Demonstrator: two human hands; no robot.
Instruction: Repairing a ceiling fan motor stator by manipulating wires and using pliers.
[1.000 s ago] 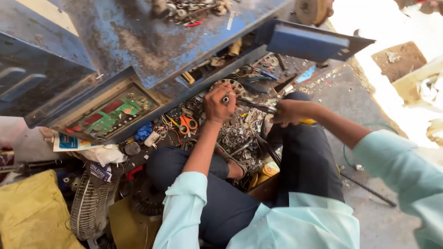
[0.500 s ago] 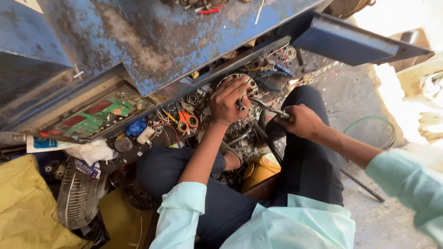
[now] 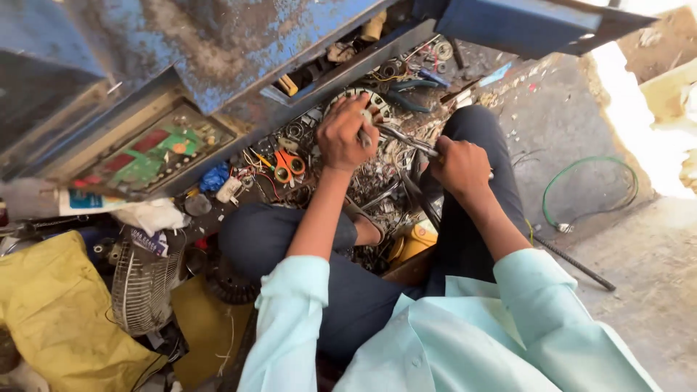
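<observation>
- Between the hands, a metal tool [image 3: 406, 139] slants from the right hand [image 3: 459, 165] up-left toward the left hand [image 3: 347, 133].
- Both hands are clenched: right on its handle, left by its tip.

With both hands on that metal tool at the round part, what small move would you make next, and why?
Probably a small twist or lever with the right hand: it grips the metal tool, whose tip meets the round slotted part that the left hand steadies.

Orange-handled scissors [image 3: 289, 165], green wire loop [image 3: 589, 190], yellow cloth [image 3: 58, 312], green circuit board [image 3: 149, 158]
</observation>
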